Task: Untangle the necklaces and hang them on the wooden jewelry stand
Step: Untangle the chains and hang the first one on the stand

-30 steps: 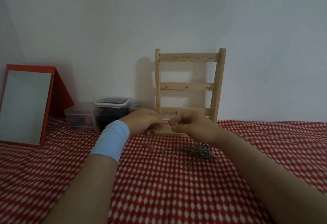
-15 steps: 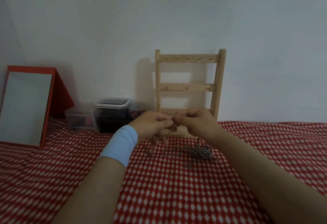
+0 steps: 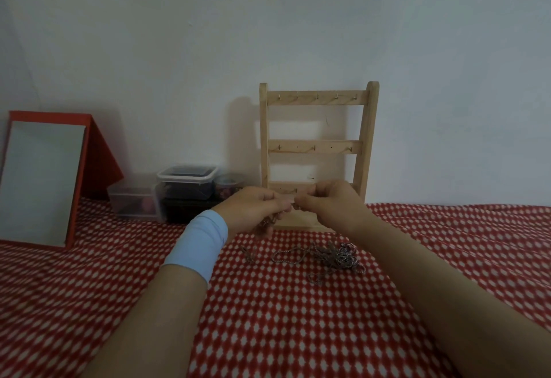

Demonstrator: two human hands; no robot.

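Right now both hands are up off the red checked cloth (image 3: 283, 318), meeting just in front of the bottom bar of the wooden stand (image 3: 317, 147). The left hand (image 3: 256, 207) and the right hand (image 3: 331, 204) each pinch one thin necklace (image 3: 293, 206) between thumb and fingertips, the two pinches almost touching, so only a short bit of chain shows between them, running left to right. More chain droops from under the left hand towards the cloth, too fine and blurred to follow. The pile of necklaces (image 3: 337, 256) lies on the cloth below the right wrist, near the stand's foot; its long axis runs left to right, with a loose loop trailing out to the left and the knotted clump at the right end. The stand is upright close to the wall (image 3: 298, 34), its three bars level, the hands covering part of its base. A light blue wristband (image 3: 198, 245) sits on the left wrist. Along the cloth's far edge, left of the stand, are a small jar (image 3: 229, 188), a lidded box (image 3: 186, 182), a clear box (image 3: 132, 201) and, towards the far left corner, a red-backed mirror (image 3: 41, 180) tilted back.
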